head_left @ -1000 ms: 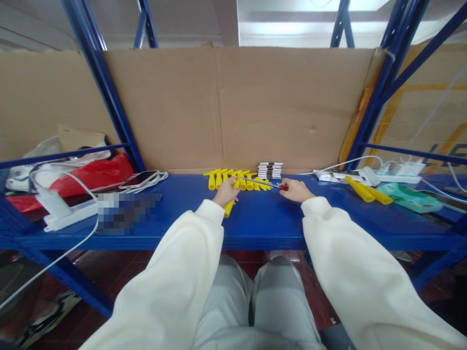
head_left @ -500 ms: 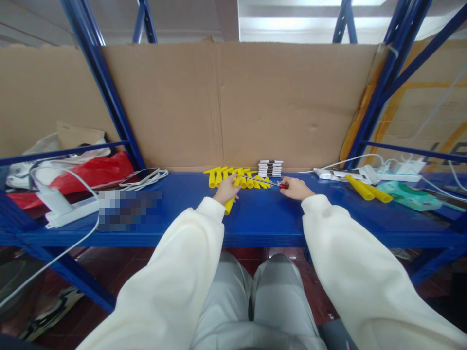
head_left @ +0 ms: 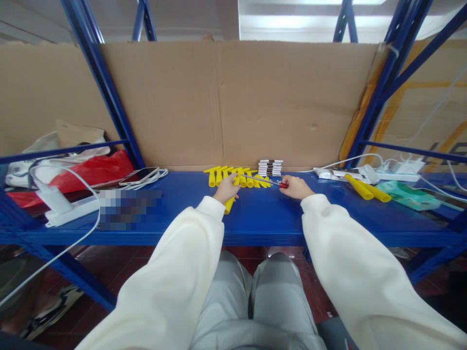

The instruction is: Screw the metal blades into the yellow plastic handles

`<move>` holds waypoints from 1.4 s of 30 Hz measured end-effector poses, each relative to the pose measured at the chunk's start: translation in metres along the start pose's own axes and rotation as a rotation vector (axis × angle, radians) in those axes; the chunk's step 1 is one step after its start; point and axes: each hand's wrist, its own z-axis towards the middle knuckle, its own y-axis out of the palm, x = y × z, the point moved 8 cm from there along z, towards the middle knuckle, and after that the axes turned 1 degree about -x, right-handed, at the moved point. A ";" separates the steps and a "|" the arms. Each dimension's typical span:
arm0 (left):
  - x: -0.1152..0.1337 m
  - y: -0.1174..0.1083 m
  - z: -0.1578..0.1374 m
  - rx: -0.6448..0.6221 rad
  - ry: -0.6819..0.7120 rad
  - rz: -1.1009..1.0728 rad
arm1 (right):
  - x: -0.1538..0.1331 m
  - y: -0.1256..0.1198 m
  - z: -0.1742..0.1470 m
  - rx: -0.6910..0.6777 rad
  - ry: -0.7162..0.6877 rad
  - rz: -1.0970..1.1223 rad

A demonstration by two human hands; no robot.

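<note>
My left hand [head_left: 226,189] is closed around a yellow plastic T-shaped piece [head_left: 229,206], whose thick tubular end points down toward me. In my right hand [head_left: 296,187] is a screwdriver [head_left: 283,184] with a red handle, held level. Its long metal shaft points left, and the tip meets the top of the yellow piece by my left fingers; the exact contact is too small to make out. Behind my hands lies a row of several like yellow pieces [head_left: 219,176]. A stack of white packets with dark bands [head_left: 270,168] stands just right of that row.
Two yellow tubular pieces [head_left: 365,188] lie at the right beside a green packet [head_left: 408,195] and a white power strip [head_left: 397,173]. On the left are another power strip [head_left: 73,210], cables and a red bag [head_left: 93,170]. Cardboard [head_left: 233,102] walls the back of the blue shelf [head_left: 189,223].
Both hands keep the same hold and nearly the same place. The view has shifted very slightly; nothing else has visibly moved.
</note>
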 end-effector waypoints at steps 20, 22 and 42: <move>-0.002 0.002 0.006 -0.030 0.020 0.037 | 0.000 0.001 0.001 -0.024 0.013 0.031; -0.003 0.003 0.007 -0.034 0.024 0.038 | 0.000 0.000 0.001 -0.012 0.019 0.028; -0.003 0.002 0.006 -0.019 0.025 0.021 | -0.001 0.001 0.002 -0.008 -0.018 0.034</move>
